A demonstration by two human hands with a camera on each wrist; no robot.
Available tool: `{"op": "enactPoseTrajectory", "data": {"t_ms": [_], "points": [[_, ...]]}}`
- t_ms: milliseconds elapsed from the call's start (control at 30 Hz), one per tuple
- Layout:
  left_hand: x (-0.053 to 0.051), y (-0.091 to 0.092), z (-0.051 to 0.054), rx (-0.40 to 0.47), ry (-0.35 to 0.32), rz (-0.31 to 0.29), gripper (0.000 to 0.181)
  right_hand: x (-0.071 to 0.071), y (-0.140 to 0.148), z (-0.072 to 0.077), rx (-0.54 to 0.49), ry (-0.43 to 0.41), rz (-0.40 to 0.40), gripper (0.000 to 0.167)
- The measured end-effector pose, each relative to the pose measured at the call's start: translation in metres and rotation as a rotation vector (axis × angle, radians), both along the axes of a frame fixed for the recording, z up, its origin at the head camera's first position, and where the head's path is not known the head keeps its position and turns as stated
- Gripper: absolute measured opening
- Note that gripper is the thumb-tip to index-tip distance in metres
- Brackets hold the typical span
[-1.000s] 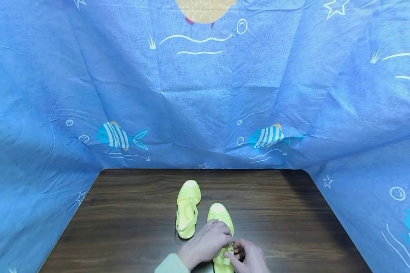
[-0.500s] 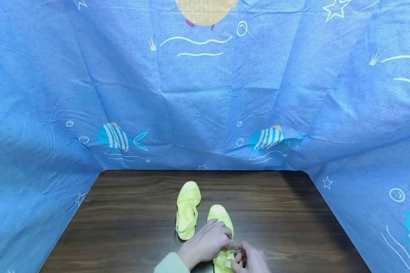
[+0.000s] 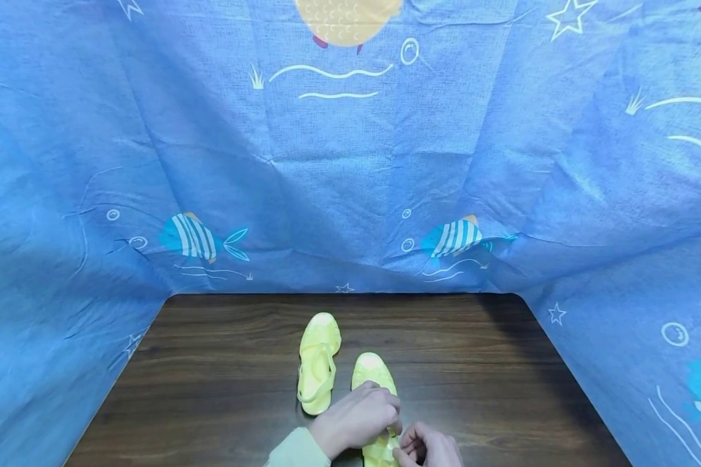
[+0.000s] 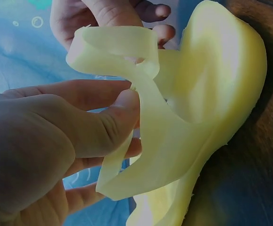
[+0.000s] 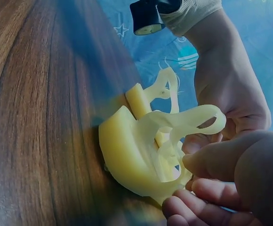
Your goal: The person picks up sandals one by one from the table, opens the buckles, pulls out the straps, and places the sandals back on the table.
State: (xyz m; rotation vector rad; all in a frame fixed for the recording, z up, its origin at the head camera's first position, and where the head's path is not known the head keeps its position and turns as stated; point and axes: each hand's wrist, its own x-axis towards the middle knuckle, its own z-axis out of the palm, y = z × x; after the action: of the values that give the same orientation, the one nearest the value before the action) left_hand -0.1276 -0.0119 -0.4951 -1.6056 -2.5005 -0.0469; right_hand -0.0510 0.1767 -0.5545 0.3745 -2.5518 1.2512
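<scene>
The nearer yellow sandal (image 3: 372, 371) lies on the table, toe pointing away, its middle partly covered by my left hand (image 3: 359, 415). In the left wrist view, my left thumb and index finger pinch its side strap (image 4: 162, 136), while the heel strap loops above. My right hand (image 3: 432, 447) is at the sandal's right side, fingers curled and thumb at the strap. From the right wrist view, the right thumb (image 5: 240, 157) meets the strap beside the left fingertips, below the rounded loop (image 5: 202, 117). The exact contact of the right fingertips is partly hidden.
A second yellow sandal (image 3: 317, 363) lies to the left and farther back, toe also away. Both are on a dark wood-grain table (image 3: 222, 376). A blue cloth (image 3: 339, 194) printed with fish and stars hangs behind and at both sides.
The right hand has drawn slightly down and away from the left fingers, leaving a small gap in the head view. The left hand stays on the nearer sandal. The head view has shifted a little.
</scene>
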Motion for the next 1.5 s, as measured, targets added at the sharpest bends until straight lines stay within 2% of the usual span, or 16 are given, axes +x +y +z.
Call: {"op": "enactPoseTrajectory", "data": {"t_ms": [67,200,300,400,567,700,800,1033,1333,1500], "points": [[0.0,0.001,0.0,-0.002,0.021,-0.005,0.017,0.001,0.0,-0.002,-0.001,0.032,0.011,0.028],[0.0,0.004,-0.001,-0.004,0.066,-0.018,0.015,0.001,0.0,-0.004,0.004,0.043,0.032,0.027],[0.0,0.007,0.001,0.009,0.061,-0.024,0.022,0.001,0.0,-0.003,0.008,0.035,0.028,0.027],[0.0,0.01,0.003,0.011,0.028,-0.01,0.029,0.001,0.0,-0.003,0.011,0.028,0.019,0.026],[0.0,0.011,0.006,-0.021,-0.11,0.035,0.03,0.001,0.001,-0.003,-0.003,0.005,0.026,0.024],[-0.004,0.009,0.006,-0.02,-0.249,0.02,0.031,0.001,0.002,-0.001,-0.032,-0.04,0.038,0.022],[-0.007,0.007,0.005,-0.012,-0.314,-0.002,0.031,0.002,0.002,0.002,-0.049,-0.075,0.022,0.022],[-0.009,0.005,0.0,0.004,-0.368,-0.017,0.023,0.002,-0.001,0.004,-0.038,-0.081,-0.037,0.024],[-0.005,0.004,-0.003,0.03,-0.403,0.024,0.019,-0.001,-0.004,0.006,-0.02,-0.056,-0.056,0.02],[-0.005,0.003,-0.004,0.047,-0.393,0.021,0.027,-0.004,-0.005,0.001,-0.041,0.029,-0.064,0.025]]}}
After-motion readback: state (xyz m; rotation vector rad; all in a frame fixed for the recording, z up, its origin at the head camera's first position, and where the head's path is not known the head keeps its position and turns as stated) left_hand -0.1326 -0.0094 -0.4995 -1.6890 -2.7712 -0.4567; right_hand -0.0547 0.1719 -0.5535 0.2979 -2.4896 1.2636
